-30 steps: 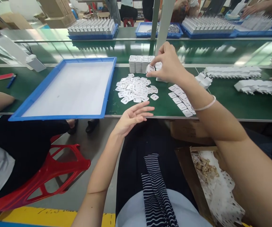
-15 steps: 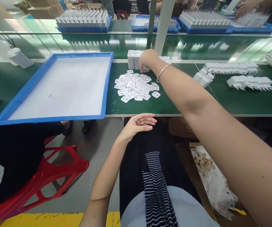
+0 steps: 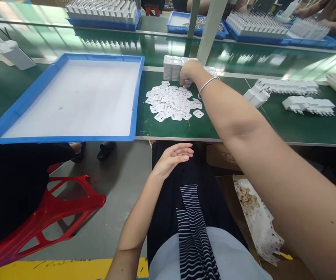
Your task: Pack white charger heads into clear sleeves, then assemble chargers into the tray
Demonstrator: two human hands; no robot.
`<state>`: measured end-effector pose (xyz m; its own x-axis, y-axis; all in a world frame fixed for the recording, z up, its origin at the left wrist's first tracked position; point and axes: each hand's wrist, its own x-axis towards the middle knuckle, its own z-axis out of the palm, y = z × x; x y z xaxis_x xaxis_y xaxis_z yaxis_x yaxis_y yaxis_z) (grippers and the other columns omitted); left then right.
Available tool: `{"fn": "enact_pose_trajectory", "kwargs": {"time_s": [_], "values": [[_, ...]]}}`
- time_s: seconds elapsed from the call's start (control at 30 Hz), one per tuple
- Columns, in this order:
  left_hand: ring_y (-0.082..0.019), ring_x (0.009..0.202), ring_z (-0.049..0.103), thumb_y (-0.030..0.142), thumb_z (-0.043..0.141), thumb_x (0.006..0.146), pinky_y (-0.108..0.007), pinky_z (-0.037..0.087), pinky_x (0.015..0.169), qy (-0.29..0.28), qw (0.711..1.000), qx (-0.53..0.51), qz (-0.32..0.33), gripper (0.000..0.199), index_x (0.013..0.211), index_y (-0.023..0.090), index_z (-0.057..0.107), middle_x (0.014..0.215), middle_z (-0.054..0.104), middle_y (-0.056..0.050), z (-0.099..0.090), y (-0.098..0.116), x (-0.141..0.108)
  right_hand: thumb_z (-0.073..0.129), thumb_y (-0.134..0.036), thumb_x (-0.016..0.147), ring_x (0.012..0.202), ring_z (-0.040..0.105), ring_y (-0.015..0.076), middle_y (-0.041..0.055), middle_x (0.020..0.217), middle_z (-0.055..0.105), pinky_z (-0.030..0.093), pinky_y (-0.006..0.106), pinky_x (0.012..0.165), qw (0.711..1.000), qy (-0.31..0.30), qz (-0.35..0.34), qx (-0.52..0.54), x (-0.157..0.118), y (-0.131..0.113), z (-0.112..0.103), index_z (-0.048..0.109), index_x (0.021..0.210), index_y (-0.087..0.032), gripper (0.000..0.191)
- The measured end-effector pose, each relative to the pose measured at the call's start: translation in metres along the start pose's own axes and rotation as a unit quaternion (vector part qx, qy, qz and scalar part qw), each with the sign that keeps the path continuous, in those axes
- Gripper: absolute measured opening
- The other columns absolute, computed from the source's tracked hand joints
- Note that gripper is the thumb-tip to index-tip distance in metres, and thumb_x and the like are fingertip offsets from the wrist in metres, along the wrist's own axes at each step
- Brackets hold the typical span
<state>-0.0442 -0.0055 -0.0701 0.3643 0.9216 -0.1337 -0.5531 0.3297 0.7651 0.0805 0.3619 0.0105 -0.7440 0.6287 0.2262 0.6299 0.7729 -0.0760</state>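
My right hand [image 3: 191,72] reaches to the far side of the green table, against the stacked white plastic pieces [image 3: 172,68]. Its fingers point down and are mostly hidden behind the back of the hand, so what they hold cannot be made out. Just in front lies a loose pile of small flat white pieces [image 3: 172,102], each with a slot. My left hand [image 3: 176,155] hovers above my lap, short of the table's front edge, palm turned inward, fingers extended and nothing in them.
A blue-rimmed tray [image 3: 139,97] with a white base lies left of the pile. White blocks [image 3: 257,96] and rows of white parts [image 3: 309,105] sit to the right. A post [image 3: 211,31] rises behind. A red stool [image 3: 68,202] and an open carton [image 3: 255,221] are below.
The camera view has shifted a little, moving the tray and table in the picture. My right hand remains by the stacks, and my left hand is still over my lap.
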Motion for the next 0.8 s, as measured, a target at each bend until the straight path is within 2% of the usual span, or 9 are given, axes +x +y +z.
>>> {"fn": "enact_pose_trajectory", "kwargs": {"time_s": [0.1, 0.17, 0.27, 0.4, 0.67, 0.8], "values": [[-0.013, 0.087, 0.068, 0.014, 0.082, 0.065, -0.023, 0.051, 0.082, 0.013, 0.999, -0.032, -0.002, 0.041, 0.105, 0.019, 0.075, 0.096, 0.073, -0.003, 0.000, -0.004, -0.001, 0.072, -0.047, 0.072, 0.033, 0.037, 0.0007, -0.0112, 0.022, 0.032, 0.041, 0.010, 0.053, 0.994, -0.050, 0.089, -0.037, 0.012, 0.002, 0.001, 0.033, 0.032, -0.024, 0.061], [-0.012, 0.087, 0.067, 0.014, 0.082, 0.065, -0.023, 0.051, 0.082, 0.024, 0.999, -0.047, 0.000, 0.041, 0.104, 0.019, 0.075, 0.095, 0.072, -0.003, -0.002, -0.006, -0.001, 0.078, -0.043, 0.066, 0.036, 0.041, 0.0010, -0.0110, 0.022, 0.034, 0.044, 0.011, 0.057, 0.988, -0.069, 0.126, -0.050, 0.020, 0.000, 0.001, 0.035, 0.032, -0.022, 0.058], [-0.011, 0.086, 0.067, 0.014, 0.082, 0.065, -0.022, 0.052, 0.081, 0.037, 0.998, -0.057, 0.004, 0.040, 0.105, 0.018, 0.074, 0.093, 0.071, -0.002, -0.006, -0.008, -0.001, 0.077, -0.038, 0.069, 0.042, 0.049, 0.0008, -0.0111, 0.025, 0.037, 0.046, 0.012, 0.068, 0.984, -0.078, 0.153, -0.054, 0.024, -0.003, 0.002, 0.036, 0.035, -0.022, 0.056], [-0.011, 0.084, 0.067, 0.013, 0.082, 0.064, -0.022, 0.051, 0.080, 0.049, 0.997, -0.066, 0.005, 0.039, 0.103, 0.018, 0.074, 0.092, 0.071, -0.001, -0.009, -0.011, -0.001, 0.067, -0.039, 0.082, 0.051, 0.059, 0.0004, -0.0094, 0.029, 0.044, 0.047, 0.012, 0.076, 0.981, -0.080, 0.165, -0.057, 0.019, -0.008, 0.002, 0.033, 0.035, -0.021, 0.060], [-0.011, 0.084, 0.066, 0.013, 0.082, 0.065, -0.022, 0.052, 0.081, 0.054, 0.996, -0.068, 0.001, 0.039, 0.103, 0.018, 0.074, 0.092, 0.070, -0.002, -0.011, -0.014, -0.001, 0.068, -0.047, 0.077, 0.052, 0.064, 0.0044, -0.0057, 0.034, 0.051, 0.049, 0.016, 0.068, 0.983, -0.064, 0.160, -0.063, 0.008, -0.019, -0.006, 0.024, 0.033, -0.022, 0.067], [-0.011, 0.084, 0.066, 0.013, 0.082, 0.064, -0.022, 0.052, 0.081, 0.067, 0.995, -0.073, -0.002, 0.040, 0.102, 0.018, 0.075, 0.092, 0.070, -0.002, -0.014, -0.015, -0.002, 0.077, -0.045, 0.072, 0.050, 0.060, 0.0031, -0.0062, 0.038, 0.055, 0.051, 0.017, 0.068, 0.987, -0.039, 0.144, -0.055, 0.008, -0.034, -0.016, 0.031, 0.036, -0.020, 0.063]]}}
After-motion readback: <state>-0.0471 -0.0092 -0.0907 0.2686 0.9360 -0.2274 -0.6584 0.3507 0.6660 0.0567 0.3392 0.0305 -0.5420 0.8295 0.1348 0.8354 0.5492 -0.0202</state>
